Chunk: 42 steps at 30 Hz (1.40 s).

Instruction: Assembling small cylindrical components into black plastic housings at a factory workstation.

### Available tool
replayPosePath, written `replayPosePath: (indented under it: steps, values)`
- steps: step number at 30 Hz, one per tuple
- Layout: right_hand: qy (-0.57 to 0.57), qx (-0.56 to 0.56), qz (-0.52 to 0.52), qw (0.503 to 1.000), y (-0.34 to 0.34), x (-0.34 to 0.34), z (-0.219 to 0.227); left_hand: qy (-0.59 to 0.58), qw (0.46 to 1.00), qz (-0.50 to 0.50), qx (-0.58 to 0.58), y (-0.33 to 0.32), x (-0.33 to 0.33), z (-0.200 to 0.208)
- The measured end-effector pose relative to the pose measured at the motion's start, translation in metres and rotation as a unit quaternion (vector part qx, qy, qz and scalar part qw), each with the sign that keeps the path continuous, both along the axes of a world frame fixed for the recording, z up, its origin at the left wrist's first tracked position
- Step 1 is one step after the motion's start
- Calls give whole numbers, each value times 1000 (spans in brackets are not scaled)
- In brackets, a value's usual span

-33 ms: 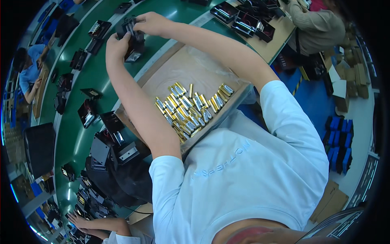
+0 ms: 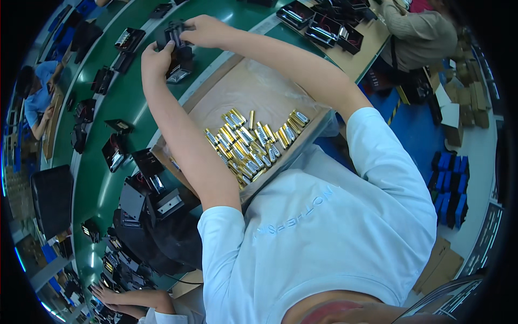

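Note:
Near the far edge of the work area, my left hand [image 2: 156, 60] and my right hand [image 2: 206, 32] are both closed on a black plastic device [image 2: 179, 69]. The left thumb and fingers grip its near left side. From the right, the other hand's fingertips press on its upper part; they are partly hidden. The device's exact kind cannot be made out. Between my forearms stands a shallow carton [image 2: 208, 102] lined with clear plastic film. Many gold and white cylindrical batteries [image 2: 245, 146] lie loose in it, mostly toward the near side.
A green conveyor belt [image 2: 102, 186] curves past on the left, carrying several black devices [image 2: 114, 153]. More open black boxes [image 2: 324, 31] lie on a table at upper right. Co-workers sit at left [image 2: 40, 97], upper right [image 2: 418, 38] and lower left [image 2: 162, 308]. Blue-and-black blocks [image 2: 449, 189] are stacked at right.
The view has shifted very slightly. Both hands stay on the black device, with the right fingers moved a little.

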State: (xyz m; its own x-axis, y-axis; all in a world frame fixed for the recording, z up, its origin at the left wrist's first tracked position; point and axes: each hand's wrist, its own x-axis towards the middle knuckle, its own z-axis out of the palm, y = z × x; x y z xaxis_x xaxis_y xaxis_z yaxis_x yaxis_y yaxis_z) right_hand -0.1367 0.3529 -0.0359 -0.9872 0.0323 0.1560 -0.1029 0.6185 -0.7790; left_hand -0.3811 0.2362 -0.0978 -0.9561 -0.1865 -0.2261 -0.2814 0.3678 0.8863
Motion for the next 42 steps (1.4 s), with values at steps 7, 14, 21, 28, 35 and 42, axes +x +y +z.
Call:
replayPosePath:
  steps: [7, 14, 21, 28, 35, 42]
  values:
    - [-129, 422, 264, 858, 18, 201, 74, 38, 994, 32, 98, -145, 298, 81]
    - [-251, 424, 244, 835, 36, 229, 53, 68, 979, 6, 191, -114, 295, 92]
    - [-230, 355, 292, 858, 52, 212, 40, 107, 925, -120, 343, -129, 312, 93]
    - [-25, 43, 221, 974, -18, 93, 88, 61, 937, -48, 339, -131, 291, 68]
    - [-58, 121, 247, 960, -96, 23, 88, 79, 926, 22, 368, -133, 289, 66]
    - [7, 45, 282, 958, -113, 37, 68, 123, 906, 156, 374, -147, 289, 58]
